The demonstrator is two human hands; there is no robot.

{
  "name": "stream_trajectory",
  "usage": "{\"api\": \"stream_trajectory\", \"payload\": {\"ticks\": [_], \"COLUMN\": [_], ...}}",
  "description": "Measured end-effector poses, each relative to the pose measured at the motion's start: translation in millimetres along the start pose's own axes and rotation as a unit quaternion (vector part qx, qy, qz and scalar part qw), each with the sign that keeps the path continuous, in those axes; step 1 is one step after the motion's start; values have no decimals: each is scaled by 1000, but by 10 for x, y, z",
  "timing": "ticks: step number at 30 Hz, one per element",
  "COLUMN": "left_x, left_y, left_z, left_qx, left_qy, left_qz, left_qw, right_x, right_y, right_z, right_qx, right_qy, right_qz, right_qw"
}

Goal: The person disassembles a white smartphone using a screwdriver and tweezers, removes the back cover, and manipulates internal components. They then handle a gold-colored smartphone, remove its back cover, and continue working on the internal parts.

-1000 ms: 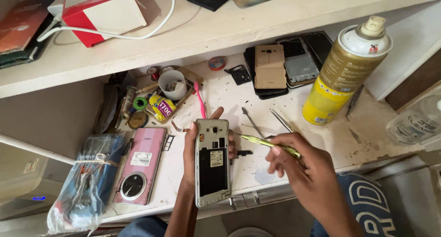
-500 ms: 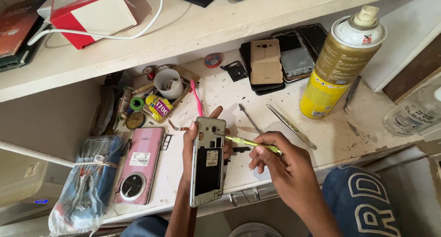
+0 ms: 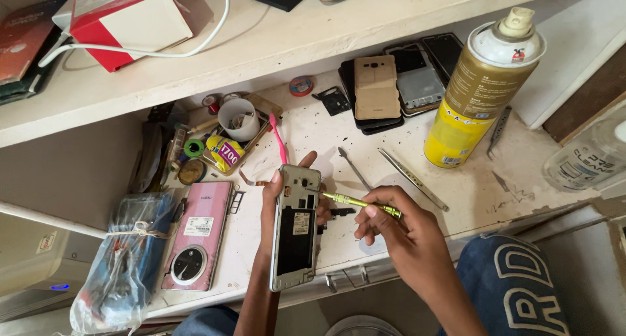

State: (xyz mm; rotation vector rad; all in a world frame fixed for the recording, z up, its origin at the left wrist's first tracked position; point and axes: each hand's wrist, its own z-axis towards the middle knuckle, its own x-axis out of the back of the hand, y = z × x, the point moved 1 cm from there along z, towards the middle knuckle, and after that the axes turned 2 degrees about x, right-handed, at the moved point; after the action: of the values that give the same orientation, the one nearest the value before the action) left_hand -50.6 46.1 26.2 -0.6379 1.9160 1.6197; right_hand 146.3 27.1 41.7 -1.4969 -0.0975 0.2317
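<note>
Our left hand (image 3: 272,199) is wrapped around an opened phone (image 3: 297,235), its back cover off and the bare frame facing up, held tilted above the front edge of the worktop (image 3: 313,131). Our right hand (image 3: 398,235) pinches a slim yellow-green screwdriver (image 3: 360,202) between thumb and fingertips, with its tip against the upper right edge of the phone.

To do this well, we judge that we should keep the phone braced firmly in the left palm so it cannot twist, and keep the screwdriver in line with the screw rather than slanted, pressing lightly while turning. We cannot tell from here whether the tip is seated in a screw head.

Just beyond the hands, a metal pry tool (image 3: 354,168) and tweezers (image 3: 413,179) lie on the worktop, and a pink toothbrush (image 3: 280,135) rests to the upper left of the phone. A pink phone (image 3: 195,238) lies face down to the left beside a plastic bag of parts (image 3: 124,258). Farther back stand a white cup (image 3: 237,117), a stack of phones (image 3: 391,85) and a tall yellow spray can (image 3: 479,91).
</note>
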Motion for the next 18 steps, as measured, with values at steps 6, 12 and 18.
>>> {"api": "stream_trajectory", "payload": {"ticks": [6, 12, 18], "left_x": [12, 12, 66], "left_y": [-6, -19, -49], "left_z": [27, 15, 70], "left_qx": [37, 25, 23], "left_qy": [1, 1, -13], "left_qz": [-19, 3, 15], "left_qw": [999, 1000, 1000], "right_x": [10, 31, 68], "right_y": [3, -10, 17], "right_z": [4, 2, 12], "right_qx": [4, 27, 22], "right_qy": [8, 3, 0], "right_qz": [-27, -54, -46], "right_qw": [1000, 998, 999]}}
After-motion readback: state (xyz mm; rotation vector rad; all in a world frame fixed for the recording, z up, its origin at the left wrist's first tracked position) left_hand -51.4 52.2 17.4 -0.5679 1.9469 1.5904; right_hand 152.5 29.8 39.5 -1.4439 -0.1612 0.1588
